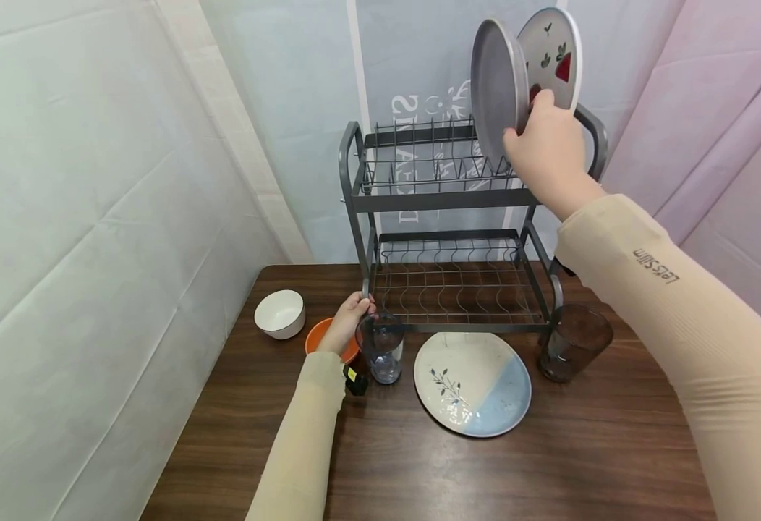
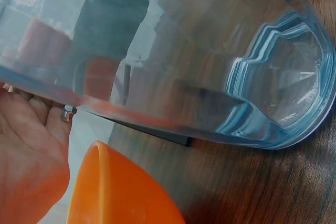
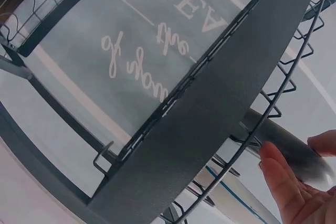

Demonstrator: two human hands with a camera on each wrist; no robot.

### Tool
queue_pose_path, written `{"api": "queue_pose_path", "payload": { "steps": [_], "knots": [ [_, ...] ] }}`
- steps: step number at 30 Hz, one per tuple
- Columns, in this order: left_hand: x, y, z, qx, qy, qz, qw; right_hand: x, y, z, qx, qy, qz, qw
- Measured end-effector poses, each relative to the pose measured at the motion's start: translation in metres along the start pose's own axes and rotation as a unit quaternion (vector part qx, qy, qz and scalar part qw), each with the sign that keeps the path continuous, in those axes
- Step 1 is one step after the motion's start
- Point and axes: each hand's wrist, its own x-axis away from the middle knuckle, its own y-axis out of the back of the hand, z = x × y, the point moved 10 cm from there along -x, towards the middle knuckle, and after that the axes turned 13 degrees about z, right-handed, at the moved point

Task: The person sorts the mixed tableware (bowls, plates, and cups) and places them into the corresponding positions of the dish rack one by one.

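My right hand point(image 1: 550, 148) pinches the edge of a grey plate point(image 1: 492, 87) held upright at the right end of the black dish rack's point(image 1: 432, 201) top tier. In the right wrist view the plate's lower edge point(image 3: 281, 140) sits among the wire prongs. Just right of it stands a white plate with red strawberries point(image 1: 553, 43), partly covered by my hand. Low at the rack's left front post, my left hand point(image 1: 348, 318) grips the frame. A clear glass point(image 1: 385, 354) stands beside that hand, filling much of the left wrist view, and an orange bowl point(image 2: 126, 192) is close under it.
A white bowl point(image 1: 280, 315) sits at the table's left side. In front of the rack lies a white-and-blue plate point(image 1: 472, 383) with a leaf sprig. A dark tinted glass point(image 1: 572, 344) stands by the rack's right front. Cloth walls point(image 1: 94, 217) surround the wooden table point(image 1: 419, 477).
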Motion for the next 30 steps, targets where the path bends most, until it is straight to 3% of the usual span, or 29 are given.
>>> {"api": "queue_pose_path", "payload": {
  "steps": [8, 16, 25, 30],
  "knots": [
    [0.000, 0.000, -0.001, 0.019, -0.010, -0.006, 0.9998, 0.017, -0.006, 0.001, -0.001, 0.033, -0.014, 0.9993],
    [-0.001, -0.001, 0.000, 0.016, -0.003, 0.002, 0.9999, 0.033, -0.009, -0.008, -0.018, 0.038, -0.015, 0.9990],
    [-0.001, 0.000, 0.001, 0.021, 0.004, 0.002, 0.9998, 0.052, -0.009, -0.037, -0.028, 0.050, -0.062, 0.9964],
    [-0.001, 0.001, 0.001, 0.017, 0.006, 0.001, 0.9998, 0.056, -0.014, -0.066, -0.025, 0.029, -0.066, 0.9971]
  ]
}}
